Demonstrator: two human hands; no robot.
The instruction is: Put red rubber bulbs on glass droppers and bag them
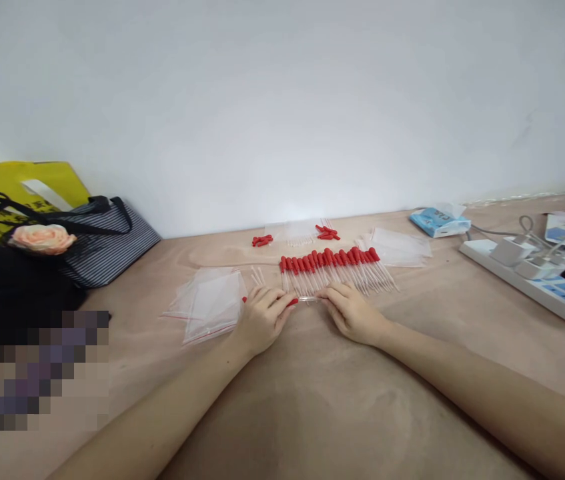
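Note:
My left hand (263, 319) is closed on a red rubber bulb (293, 302), whose end shows past the fingertips. Between my hands runs a thin clear tube (307, 299), its far end pinched by my right hand (355, 313). The fingers partly hide where bulb and tube meet, so I cannot tell if they are joined. Just beyond lies a row of several droppers (329, 260), clear tubes with red bulbs pointing to the wall. A few bare tubes (258, 275) lie beyond my left hand, and a bit of red shows at its outer side.
Clear zip bags lie at the left (215, 300) and right (397, 247). Loose red bulbs form two small piles (262, 241) near the wall. A tissue pack (439, 221) and a power strip (527, 283) stand to the right; a striped bag (117, 247) sits left.

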